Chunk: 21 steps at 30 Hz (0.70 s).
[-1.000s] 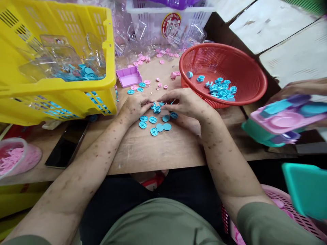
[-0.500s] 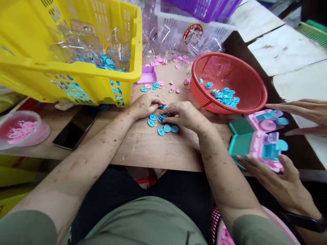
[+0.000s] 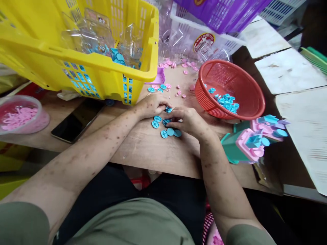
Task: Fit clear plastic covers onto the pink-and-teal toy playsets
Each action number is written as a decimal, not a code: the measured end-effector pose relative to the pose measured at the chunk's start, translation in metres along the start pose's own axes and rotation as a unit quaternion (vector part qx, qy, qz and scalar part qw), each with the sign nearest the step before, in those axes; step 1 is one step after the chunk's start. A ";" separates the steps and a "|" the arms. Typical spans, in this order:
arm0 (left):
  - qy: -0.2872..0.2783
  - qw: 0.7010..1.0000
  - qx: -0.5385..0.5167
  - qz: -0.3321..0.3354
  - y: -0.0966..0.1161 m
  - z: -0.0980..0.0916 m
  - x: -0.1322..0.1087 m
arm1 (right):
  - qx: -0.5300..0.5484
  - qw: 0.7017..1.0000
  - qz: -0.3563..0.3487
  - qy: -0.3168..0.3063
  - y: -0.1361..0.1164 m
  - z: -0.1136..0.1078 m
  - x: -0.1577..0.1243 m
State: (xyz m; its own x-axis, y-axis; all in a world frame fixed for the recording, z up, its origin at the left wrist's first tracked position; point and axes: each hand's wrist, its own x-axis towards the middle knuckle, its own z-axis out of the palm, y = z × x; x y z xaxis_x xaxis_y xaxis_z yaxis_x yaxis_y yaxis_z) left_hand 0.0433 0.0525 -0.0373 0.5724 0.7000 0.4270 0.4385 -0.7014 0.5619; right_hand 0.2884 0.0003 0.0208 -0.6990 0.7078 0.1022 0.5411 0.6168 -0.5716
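Note:
My left hand [image 3: 154, 104] is closed, its thumb and fingertips pinching a small blue disc-shaped plastic piece [image 3: 168, 109] just above the wooden table. Beside it, my right hand [image 3: 187, 120] has its fingers curled around another round blue plastic piece [image 3: 166, 121], partly hidden under the fingertips. Close to both hands lie several loose blue discs [image 3: 164, 133], some showing a ribbed side and some a plain flat side. Several small pink pieces [image 3: 179, 92] are scattered beyond my hands.
A red basket [image 3: 230, 68] holding blue pieces stands right of my hands. Pink, teal and blue toy assemblies [image 3: 245, 146] sit at the right edge. On the left are a yellow crate [image 3: 102, 64], a phone [image 3: 76, 120] and a clear tub [image 3: 22, 119] of pink parts.
The co-worker's hands at the right have left the view, and the toy assemblies now stand upright there. The view has shifted slightly; my hands stay over the blue discs.

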 end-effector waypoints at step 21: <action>-0.006 0.998 0.057 0.023 0.040 -0.012 -0.003 | -0.010 0.972 0.096 0.213 0.025 -0.037 -0.022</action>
State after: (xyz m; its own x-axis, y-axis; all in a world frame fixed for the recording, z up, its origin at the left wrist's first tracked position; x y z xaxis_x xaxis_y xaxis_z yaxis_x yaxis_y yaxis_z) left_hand 0.0511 0.0245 -0.0078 0.6014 0.6662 0.4412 0.4877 -0.7434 0.4577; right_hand 0.3352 0.0127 0.0343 -0.3288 0.8864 0.3259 0.6546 0.4626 -0.5979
